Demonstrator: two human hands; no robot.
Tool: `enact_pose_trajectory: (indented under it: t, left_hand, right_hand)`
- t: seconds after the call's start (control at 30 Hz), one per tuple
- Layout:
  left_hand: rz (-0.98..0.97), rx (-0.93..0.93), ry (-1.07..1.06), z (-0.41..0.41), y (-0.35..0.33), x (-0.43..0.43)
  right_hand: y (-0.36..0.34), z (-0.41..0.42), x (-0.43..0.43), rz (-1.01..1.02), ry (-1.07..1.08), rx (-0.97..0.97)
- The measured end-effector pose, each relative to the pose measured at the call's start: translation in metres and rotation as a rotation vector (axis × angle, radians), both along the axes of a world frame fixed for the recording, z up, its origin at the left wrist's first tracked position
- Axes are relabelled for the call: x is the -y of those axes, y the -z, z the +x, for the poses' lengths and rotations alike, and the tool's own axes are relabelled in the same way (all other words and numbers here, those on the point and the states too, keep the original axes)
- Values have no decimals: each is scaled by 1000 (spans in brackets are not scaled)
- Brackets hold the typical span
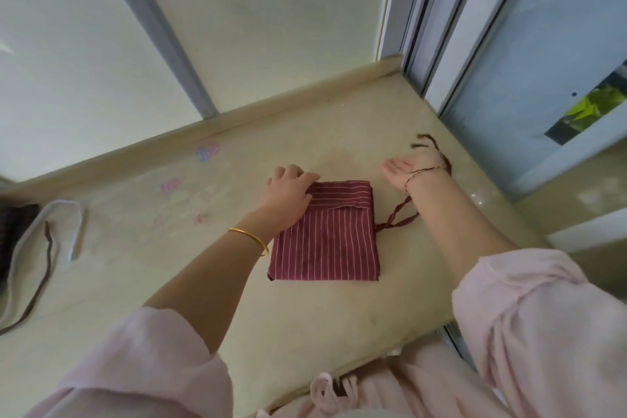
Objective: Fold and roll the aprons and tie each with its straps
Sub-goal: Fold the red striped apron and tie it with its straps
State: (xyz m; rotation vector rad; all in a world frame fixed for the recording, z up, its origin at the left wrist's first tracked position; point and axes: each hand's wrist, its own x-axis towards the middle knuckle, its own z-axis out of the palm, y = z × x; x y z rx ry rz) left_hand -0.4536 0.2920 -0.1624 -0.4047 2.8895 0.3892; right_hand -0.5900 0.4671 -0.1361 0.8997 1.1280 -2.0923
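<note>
A dark red apron with thin white stripes (pixel 327 241) lies folded into a flat square on the beige counter (pixel 237 316). My left hand (pixel 288 192) presses on its far left corner, fingers curled over the folded edge. My right hand (pixel 412 166) hovers to the right of the apron, palm up and fingers spread. The apron's twisted red strap (pixel 400 214) runs out from the right side, passes under my right wrist and ends beyond the hand near the window frame. Whether the strap is looped on the wrist or just behind it, I cannot tell.
At the left edge lies another cloth with a white border (pixel 40 248) and a dark strap across it. A raised ledge (pixel 271 102) runs along the back of the counter. A window frame (pixel 441 44) stands at the right. The counter's front edge is near my body.
</note>
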Motion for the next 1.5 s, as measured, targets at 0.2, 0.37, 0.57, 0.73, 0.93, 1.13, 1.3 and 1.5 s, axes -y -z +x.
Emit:
enact_pose_trajectory:
  t: [0.2,0.37,0.57,0.73,0.93,1.13,1.3,1.5]
  left_hand:
    - [-104,63,116,-8,7,3]
    - [-147,115,164,-15,12,6]
    - [-73,208,160,-29,6,13]
    - [-11,251,143,-29,5,14]
    - [178,225,62,-24,-5,25]
    - [281,80,57,-17,-50,46]
    - [-280,-540,55,-11,-75,49]
    - [-433,-408,290,26,-23,26]
  right_hand:
    - [24,28,17,1158,-1225,-969]
    - [28,27,18,1404,-1510,-1043]
    - [28,21,29,1401,-1661,-1028]
    - [28,19,39,1328,-1744,-921]
    - [20,18,29,1052,-1621,-1025]
    - [-30,8,45,1128,-1419,-1375]
    - [-65,10,53,1245,-1017,-1744]
    - [-14,46,27,1224,-1468,-1736]
